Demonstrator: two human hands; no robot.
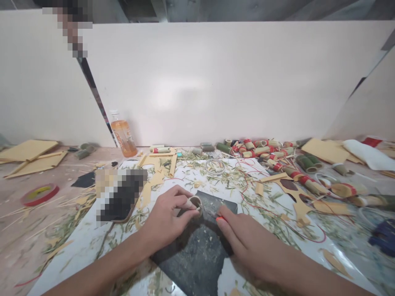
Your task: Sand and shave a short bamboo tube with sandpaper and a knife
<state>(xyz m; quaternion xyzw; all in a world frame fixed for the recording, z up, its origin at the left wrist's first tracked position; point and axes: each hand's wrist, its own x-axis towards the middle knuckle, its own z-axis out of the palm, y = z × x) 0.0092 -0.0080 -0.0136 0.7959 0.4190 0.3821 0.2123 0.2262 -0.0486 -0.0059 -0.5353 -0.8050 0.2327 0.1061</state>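
Observation:
Over a dark board point(197, 255), my left hand point(168, 216) pinches a short bamboo tube point(196, 202), its open end facing up and towards me. Fingers and thumb close around the tube's rim and side. To the right, my right hand point(243, 236) is wrapped round a knife point(219, 219), of which a bit of orange handle shows. Its greyish blade points left towards the tube; blur hides whether it touches. Green and pale bamboo shavings point(197, 166) lie about the board on a white sheet.
A phone point(123, 197) lies left of my hands, near a roll of red tape point(40, 194). An orange drink bottle point(123, 135) stands by the white partition point(216, 82). Several red-banded bamboo pieces point(262, 150) are heaped at the back right, with cut yellow board point(327, 150) beyond.

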